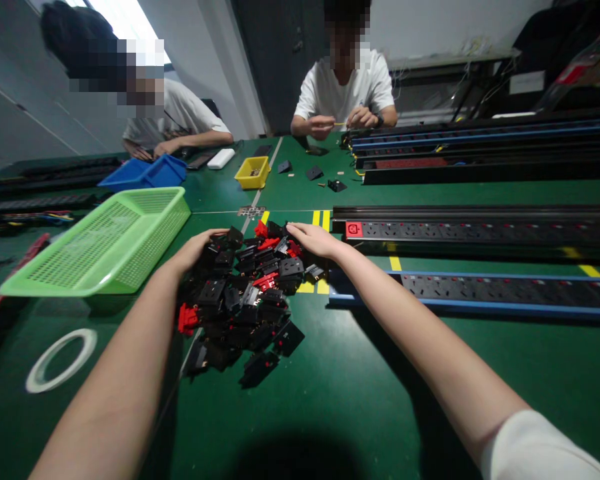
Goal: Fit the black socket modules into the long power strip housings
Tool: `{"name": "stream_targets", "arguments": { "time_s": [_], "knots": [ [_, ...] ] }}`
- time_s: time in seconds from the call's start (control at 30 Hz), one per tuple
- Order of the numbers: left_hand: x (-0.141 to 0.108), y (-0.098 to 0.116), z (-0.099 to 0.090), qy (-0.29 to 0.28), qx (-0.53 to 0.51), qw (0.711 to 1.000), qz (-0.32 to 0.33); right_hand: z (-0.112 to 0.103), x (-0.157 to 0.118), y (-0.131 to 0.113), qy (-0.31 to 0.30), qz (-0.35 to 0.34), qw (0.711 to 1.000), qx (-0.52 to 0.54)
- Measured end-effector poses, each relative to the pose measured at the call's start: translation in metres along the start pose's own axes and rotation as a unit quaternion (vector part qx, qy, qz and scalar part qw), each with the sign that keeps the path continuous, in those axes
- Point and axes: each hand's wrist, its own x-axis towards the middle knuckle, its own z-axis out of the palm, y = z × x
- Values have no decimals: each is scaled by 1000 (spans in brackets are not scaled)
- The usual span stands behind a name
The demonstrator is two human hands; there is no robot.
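Observation:
A heap of black and red socket modules (247, 297) lies on the green table in front of me, with a few grey ones among them. My left hand (200, 250) rests against the heap's far left side, fingers stretched along it and partly hidden behind the pieces. At the far right side, my right hand (313, 239) reaches in with extended fingers touching the modules. Both hands look open, cupped around the pile from either side, with no single module gripped. Close to my left hand stands a light green plastic basket (130, 243), which is tilted.
Power strip rails (470, 231) lie to the right, with a blue-edged strip (480, 297) nearer me. A white tape ring (60, 360) is at left. Beyond are a blue bin (145, 172) and a yellow box (253, 173). Two people sit across the table (340, 400).

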Motion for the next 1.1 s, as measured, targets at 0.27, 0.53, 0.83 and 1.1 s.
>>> {"name": "stream_targets", "arguments": {
  "time_s": [0.27, 0.53, 0.83, 1.1],
  "knots": [
    [7, 11, 19, -51, 31, 996, 67, -5, -1, -5, 6, -6, 1000, -27],
    [-17, 38, 13, 163, 93, 981, 42, -7, -5, -8, 47, 9, 995, -83],
    [-75, -3, 9, 146, 111, 971, -154, -10, -14, -15, 153, 6, 976, -153],
    [-67, 12, 34, 205, 128, 970, 19, -43, -52, -27, 209, -53, 965, -147]
  ]
}}
